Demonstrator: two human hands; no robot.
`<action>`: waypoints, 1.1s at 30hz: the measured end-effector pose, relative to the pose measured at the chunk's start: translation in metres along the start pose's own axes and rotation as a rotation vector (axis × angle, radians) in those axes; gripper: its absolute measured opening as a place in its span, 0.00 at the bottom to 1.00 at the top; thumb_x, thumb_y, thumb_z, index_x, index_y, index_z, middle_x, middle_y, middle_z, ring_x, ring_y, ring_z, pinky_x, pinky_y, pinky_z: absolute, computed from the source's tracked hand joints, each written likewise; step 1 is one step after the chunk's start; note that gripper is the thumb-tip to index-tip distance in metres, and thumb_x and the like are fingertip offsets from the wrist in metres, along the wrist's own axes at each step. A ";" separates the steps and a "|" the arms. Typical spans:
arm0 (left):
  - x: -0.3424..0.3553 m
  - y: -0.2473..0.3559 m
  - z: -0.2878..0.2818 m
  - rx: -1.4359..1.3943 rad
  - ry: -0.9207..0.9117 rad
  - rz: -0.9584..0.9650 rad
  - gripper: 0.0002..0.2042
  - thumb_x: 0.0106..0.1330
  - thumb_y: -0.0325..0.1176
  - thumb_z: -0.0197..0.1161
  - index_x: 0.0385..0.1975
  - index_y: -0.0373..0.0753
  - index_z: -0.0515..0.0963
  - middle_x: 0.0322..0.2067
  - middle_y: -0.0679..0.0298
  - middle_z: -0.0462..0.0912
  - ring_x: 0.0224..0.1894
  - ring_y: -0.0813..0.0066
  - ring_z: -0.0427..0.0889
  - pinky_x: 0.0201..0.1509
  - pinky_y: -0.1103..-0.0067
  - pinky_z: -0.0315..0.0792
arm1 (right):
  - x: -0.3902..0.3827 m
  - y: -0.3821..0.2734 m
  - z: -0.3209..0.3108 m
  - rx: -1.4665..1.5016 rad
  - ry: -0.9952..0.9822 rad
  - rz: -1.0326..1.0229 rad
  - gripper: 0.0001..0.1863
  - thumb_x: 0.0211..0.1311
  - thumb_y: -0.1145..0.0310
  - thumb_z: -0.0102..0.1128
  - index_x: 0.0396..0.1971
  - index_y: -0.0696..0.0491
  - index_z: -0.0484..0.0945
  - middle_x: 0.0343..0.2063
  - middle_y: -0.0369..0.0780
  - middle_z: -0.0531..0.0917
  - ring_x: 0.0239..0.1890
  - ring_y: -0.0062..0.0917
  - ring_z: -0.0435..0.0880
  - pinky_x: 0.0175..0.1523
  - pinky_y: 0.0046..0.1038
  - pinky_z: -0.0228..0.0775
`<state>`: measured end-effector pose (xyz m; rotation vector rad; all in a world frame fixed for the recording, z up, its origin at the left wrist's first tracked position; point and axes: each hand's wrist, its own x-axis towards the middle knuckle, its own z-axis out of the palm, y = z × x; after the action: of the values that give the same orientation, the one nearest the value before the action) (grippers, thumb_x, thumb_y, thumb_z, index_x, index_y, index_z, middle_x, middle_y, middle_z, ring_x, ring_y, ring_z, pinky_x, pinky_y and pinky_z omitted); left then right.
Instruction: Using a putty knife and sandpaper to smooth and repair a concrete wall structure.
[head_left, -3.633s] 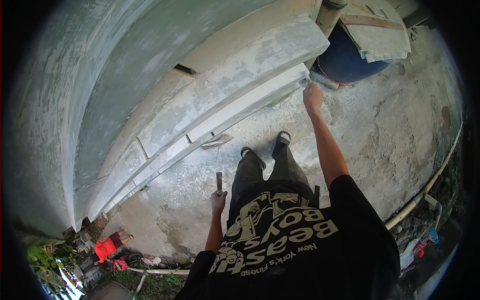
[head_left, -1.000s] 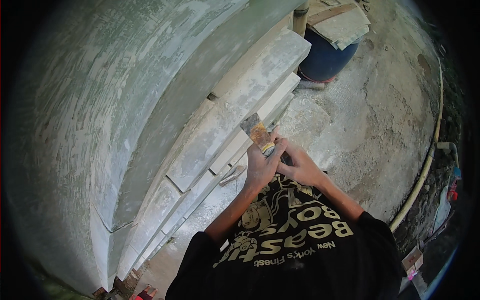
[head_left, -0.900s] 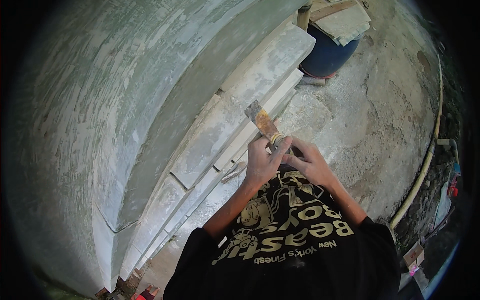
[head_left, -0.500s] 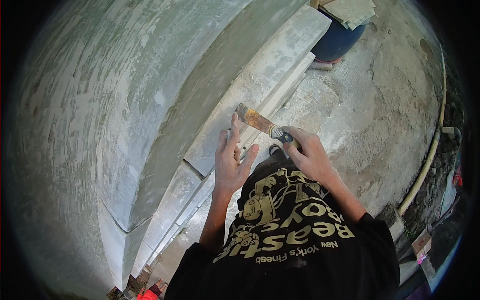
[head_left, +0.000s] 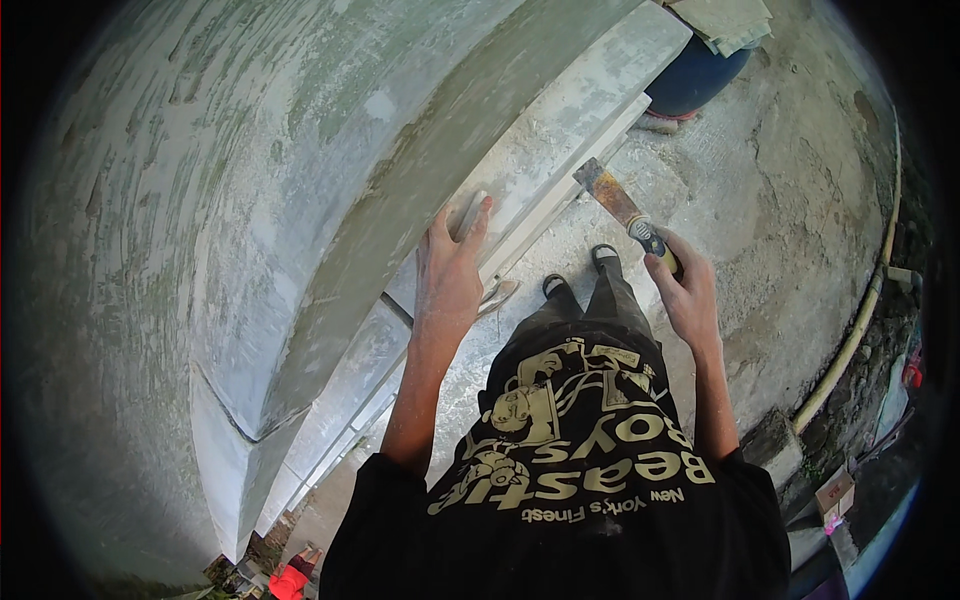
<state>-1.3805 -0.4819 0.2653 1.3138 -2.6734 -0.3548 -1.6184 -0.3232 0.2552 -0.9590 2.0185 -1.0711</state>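
A putty knife point(head_left: 617, 200) with a rusty, stained blade and a dark and yellow handle is gripped in my right hand point(head_left: 690, 293). Its blade points up and to the left, clear of the wall, over the floor. My left hand point(head_left: 450, 265) lies against the pale, plastered ledge point(head_left: 570, 130), its fingers stretched out and partly spread. No tool shows in that hand, though its palm side is hidden. Above the ledge rises a large wall point(head_left: 230, 200) with streaky grey-green and white plaster.
A dark blue tub point(head_left: 700, 85) with flattened sacks point(head_left: 725, 20) on top stands beyond the ledge's far end. A yellowish pipe point(head_left: 850, 350) runs along the right. Rough, dusty concrete floor point(head_left: 780, 200) lies between. A person in red point(head_left: 290, 580) appears at the lower left.
My hands have moved apart. The putty knife has gone right, away from my left fingertips and the ledge. My left hand has turned over onto the ledge.
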 end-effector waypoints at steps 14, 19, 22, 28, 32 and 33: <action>-0.043 -0.007 -0.003 -0.282 0.192 -0.252 0.21 0.65 0.24 0.57 0.60 0.39 0.73 0.42 0.52 0.72 0.42 0.58 0.75 0.48 0.69 0.70 | -0.010 0.039 -0.011 0.357 -0.027 0.178 0.22 0.64 0.67 0.56 0.55 0.63 0.74 0.22 0.29 0.68 0.21 0.12 0.65 0.26 0.18 0.60; -0.050 -0.005 0.005 -0.198 0.344 -0.494 0.19 0.63 0.23 0.58 0.55 0.34 0.76 0.41 0.51 0.72 0.42 0.58 0.75 0.45 0.70 0.71 | 0.013 0.068 -0.032 0.542 -0.082 0.292 0.19 0.65 0.64 0.56 0.51 0.60 0.76 0.24 0.30 0.71 0.21 0.12 0.67 0.25 0.18 0.59; -0.031 0.021 0.007 -0.143 0.292 -0.571 0.17 0.67 0.25 0.55 0.56 0.31 0.74 0.44 0.47 0.72 0.44 0.52 0.77 0.48 0.66 0.71 | 0.042 0.092 -0.051 0.722 -0.085 0.442 0.16 0.65 0.67 0.54 0.48 0.60 0.76 0.23 0.30 0.71 0.20 0.12 0.68 0.25 0.17 0.60; 0.000 0.048 0.023 -0.111 0.392 -0.865 0.16 0.65 0.23 0.55 0.53 0.28 0.75 0.39 0.49 0.72 0.40 0.55 0.77 0.42 0.66 0.69 | 0.115 0.166 -0.106 0.724 -0.081 0.490 0.09 0.64 0.67 0.55 0.39 0.55 0.76 0.25 0.32 0.74 0.21 0.14 0.69 0.25 0.18 0.61; 0.034 0.070 0.023 -0.067 0.336 -0.892 0.13 0.59 0.18 0.54 0.43 0.24 0.77 0.37 0.48 0.72 0.38 0.49 0.77 0.40 0.63 0.69 | 0.158 0.193 -0.161 0.652 -0.094 0.513 0.09 0.64 0.66 0.55 0.39 0.54 0.76 0.24 0.31 0.73 0.21 0.14 0.70 0.24 0.17 0.62; 0.050 0.080 0.032 -0.040 0.385 -0.849 0.10 0.56 0.17 0.53 0.37 0.22 0.78 0.37 0.46 0.72 0.38 0.45 0.77 0.41 0.61 0.70 | 0.170 0.195 -0.174 0.644 -0.104 0.502 0.09 0.64 0.66 0.55 0.39 0.54 0.76 0.24 0.31 0.73 0.21 0.14 0.70 0.24 0.17 0.62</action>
<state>-1.4792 -0.4693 0.2574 2.1789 -1.6870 -0.1983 -1.9044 -0.3182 0.1306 -0.1567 1.5388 -1.2246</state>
